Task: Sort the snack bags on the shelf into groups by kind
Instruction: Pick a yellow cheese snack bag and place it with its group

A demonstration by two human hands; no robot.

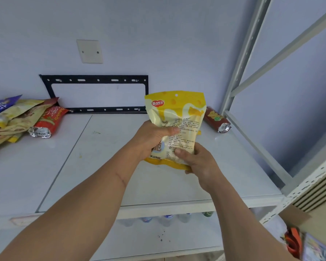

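Observation:
Both hands hold a yellow and cream snack bag upright above the middle right of the white shelf, its printed back facing me. My left hand grips its left side, thumb across the print. My right hand grips its lower right corner; a second yellow bag edge shows behind it. A heap of mixed snack bags lies at the shelf's far left, a red bag with a foil end on its right side. A dark red bag lies alone at the back right.
A black metal bracket and a blank wall plate sit on the back wall. Grey shelf uprights and braces rise on the right. Bottles stand on the lower shelf. An orange item lies at the bottom right.

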